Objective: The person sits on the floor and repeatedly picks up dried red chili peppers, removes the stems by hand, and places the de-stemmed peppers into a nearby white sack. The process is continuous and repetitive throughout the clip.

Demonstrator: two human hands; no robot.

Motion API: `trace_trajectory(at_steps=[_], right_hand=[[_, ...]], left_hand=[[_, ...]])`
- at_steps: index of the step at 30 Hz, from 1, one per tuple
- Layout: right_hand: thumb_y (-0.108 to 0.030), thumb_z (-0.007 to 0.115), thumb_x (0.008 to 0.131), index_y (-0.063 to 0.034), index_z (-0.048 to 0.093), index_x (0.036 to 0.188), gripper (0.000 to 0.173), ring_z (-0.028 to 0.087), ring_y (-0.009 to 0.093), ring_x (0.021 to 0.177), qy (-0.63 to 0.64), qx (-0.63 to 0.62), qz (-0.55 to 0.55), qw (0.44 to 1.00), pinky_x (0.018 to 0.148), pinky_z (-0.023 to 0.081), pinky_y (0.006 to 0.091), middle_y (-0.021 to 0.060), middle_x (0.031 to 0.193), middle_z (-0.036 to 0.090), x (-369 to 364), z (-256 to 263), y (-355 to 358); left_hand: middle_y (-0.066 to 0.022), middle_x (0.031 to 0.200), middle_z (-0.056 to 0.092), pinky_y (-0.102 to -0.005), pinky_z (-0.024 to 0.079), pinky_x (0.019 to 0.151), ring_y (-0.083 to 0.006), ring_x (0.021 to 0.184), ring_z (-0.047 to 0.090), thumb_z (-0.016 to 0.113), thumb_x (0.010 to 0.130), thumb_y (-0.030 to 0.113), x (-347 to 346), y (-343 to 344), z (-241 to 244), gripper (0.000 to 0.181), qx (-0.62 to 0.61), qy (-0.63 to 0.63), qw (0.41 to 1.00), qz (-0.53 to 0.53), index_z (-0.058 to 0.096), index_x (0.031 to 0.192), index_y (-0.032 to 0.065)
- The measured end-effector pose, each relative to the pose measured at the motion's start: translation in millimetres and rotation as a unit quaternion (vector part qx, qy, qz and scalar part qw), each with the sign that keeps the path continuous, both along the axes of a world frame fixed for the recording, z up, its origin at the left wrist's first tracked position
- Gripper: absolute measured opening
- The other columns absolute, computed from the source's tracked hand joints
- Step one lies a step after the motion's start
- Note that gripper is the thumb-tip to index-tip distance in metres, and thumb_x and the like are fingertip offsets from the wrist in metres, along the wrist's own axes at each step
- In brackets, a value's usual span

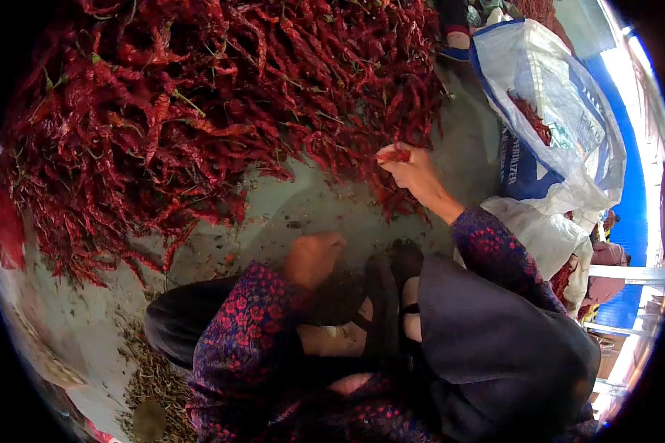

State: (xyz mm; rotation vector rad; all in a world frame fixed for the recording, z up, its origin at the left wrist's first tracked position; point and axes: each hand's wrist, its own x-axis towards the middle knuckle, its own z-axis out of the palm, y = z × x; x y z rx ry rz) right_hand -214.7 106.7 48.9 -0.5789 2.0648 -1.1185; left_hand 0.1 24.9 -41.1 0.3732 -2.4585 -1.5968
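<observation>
A large heap of dried red chili peppers (216, 111) spreads over the floor before me, many with pale stems. At the heap's near right edge, my right hand (413, 169) has its fingers closed around red chili, part of which shows between thumb and fingers. My left hand (312, 259) is above the floor near my feet, apart from the heap. It is blurred with curled fingers, and whether something is inside it cannot be made out.
At right stands an open white and blue woven sack (554, 111) with some chilies inside. Another pale sack (537, 238) lies nearer me. Broken stems (160, 382) are piled at lower left. Small debris dots the greenish floor (288, 199). Another person's foot (458, 40) is beyond the sack.
</observation>
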Motion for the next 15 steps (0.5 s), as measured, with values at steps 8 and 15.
trace_trajectory(at_steps=[8,15], right_hand=[[-0.022,0.064,0.073,-0.0003,0.055,0.088,0.028,0.058,0.030,0.072,0.257,0.149,0.131,0.946,0.064,0.043,0.0402,0.0157,0.076,0.060,-13,-44,-33],[-0.023,0.066,0.069,-0.0033,0.058,0.082,0.025,0.057,0.033,0.068,0.391,0.186,0.275,0.859,0.057,0.043,0.0413,0.0123,0.065,0.058,-2,-39,-38]], left_hand=[[-0.0157,0.068,0.056,-0.0430,0.045,0.051,-0.0342,0.059,0.055,0.050,0.079,0.018,-2,4,-8,0.012,-0.099,-0.005,0.995,-0.014,0.055,0.076,0.0079],[-0.0157,0.064,0.055,-0.0417,0.045,0.050,-0.0315,0.056,0.056,0.050,0.079,0.019,0,-1,-2,0.013,-0.098,-0.040,0.994,-0.032,0.056,0.079,0.0080]])
